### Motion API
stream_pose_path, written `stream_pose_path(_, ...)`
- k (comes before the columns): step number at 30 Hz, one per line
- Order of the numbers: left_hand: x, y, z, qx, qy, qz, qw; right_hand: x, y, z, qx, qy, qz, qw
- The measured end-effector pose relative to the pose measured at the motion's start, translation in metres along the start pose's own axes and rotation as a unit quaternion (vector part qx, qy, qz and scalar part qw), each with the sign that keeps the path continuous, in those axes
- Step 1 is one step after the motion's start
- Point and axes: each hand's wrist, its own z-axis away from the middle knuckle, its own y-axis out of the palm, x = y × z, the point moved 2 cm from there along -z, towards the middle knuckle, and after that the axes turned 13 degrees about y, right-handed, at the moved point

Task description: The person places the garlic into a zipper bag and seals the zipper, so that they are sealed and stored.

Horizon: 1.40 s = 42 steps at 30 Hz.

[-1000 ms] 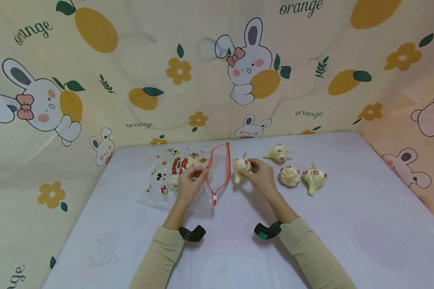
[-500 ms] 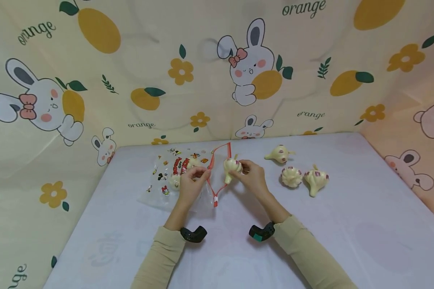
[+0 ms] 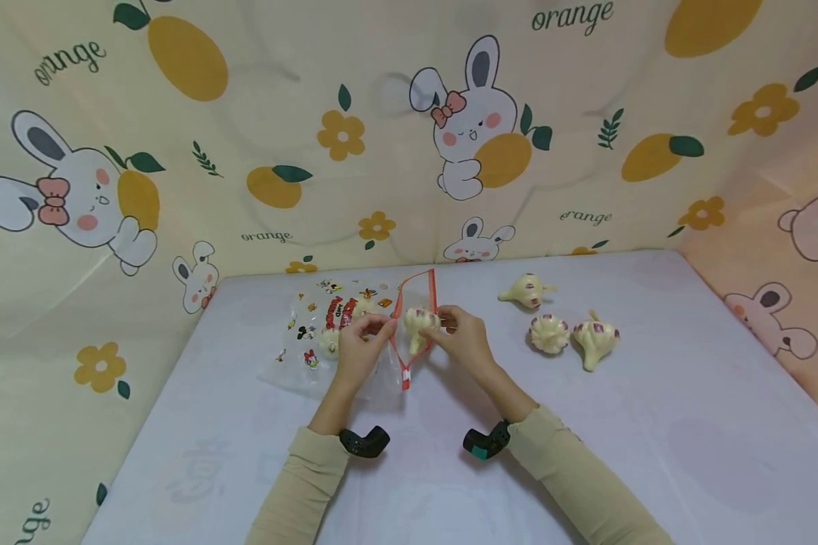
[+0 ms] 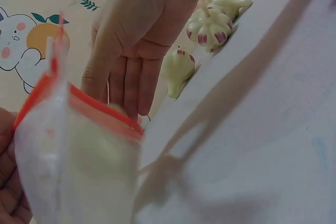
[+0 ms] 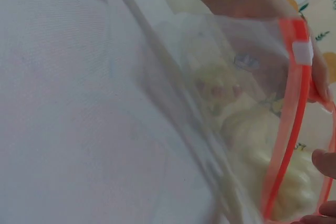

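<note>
A clear zip bag with a red slider rim and cartoon prints lies on the table, its mouth held apart toward the right. My left hand pinches the near-left part of that rim. In my right hand is a cream garlic bulb with purple marks, held between thumb and fingers within the bag's mouth. Seen from the right wrist, the bulb sits behind the red rim. Through the plastic show other garlic bulbs, partly covered by the left hand.
Three loose garlic bulbs lie right of the bag: one farther back, one round side up, and one with its stem toward me. A patterned cloth rises behind the white-covered table.
My right hand has moved left with the garlic bulb, from beside the bag into its open mouth. The left hand keeps its pinch on the rim.
</note>
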Motion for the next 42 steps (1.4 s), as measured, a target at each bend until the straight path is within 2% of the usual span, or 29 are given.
stream_pose_path(7, -0.002, 0.000, -0.001, -0.006, -0.006, 0.005, 1.0000, -0.002, -0.001, 0.004, 0.021, 0.025, -0.001, 0.999)
stream_pose_path(12, -0.002, -0.001, -0.001, -0.005, -0.014, 0.007, 0.9999, -0.004, -0.005, 0.008, 0.019, 0.015, 0.010, 1.000)
stream_pose_path(16, -0.003, -0.001, 0.000, -0.002, -0.007, 0.014, 0.9999, -0.005, -0.012, 0.012, 0.024, 0.004, 0.019, 1.000)
stream_pose_path(19, -0.002, -0.001, 0.000, -0.003, -0.003, 0.013, 0.9999, -0.005, -0.020, 0.015, 0.025, -0.004, 0.024, 0.999)
stream_pose_path(22, -0.001, -0.002, 0.000, -0.002, -0.016, 0.010, 0.9998, -0.005, -0.029, 0.017, 0.020, -0.013, 0.037, 0.999)
stream_pose_path(29, 0.031, 0.001, -0.002, -0.014, -0.016, 0.015, 0.9997, -0.007, -0.052, 0.019, 0.007, -0.039, 0.058, 0.998)
stream_pose_path(35, 0.020, 0.003, -0.002, -0.007, -0.030, 0.022, 0.9993, -0.009, -0.070, 0.021, -0.002, -0.040, 0.073, 0.997)
stream_pose_path(42, 0.033, 0.005, -0.002, -0.006, -0.030, 0.027, 0.9992, -0.011, -0.095, 0.023, -0.017, -0.033, 0.095, 0.995)
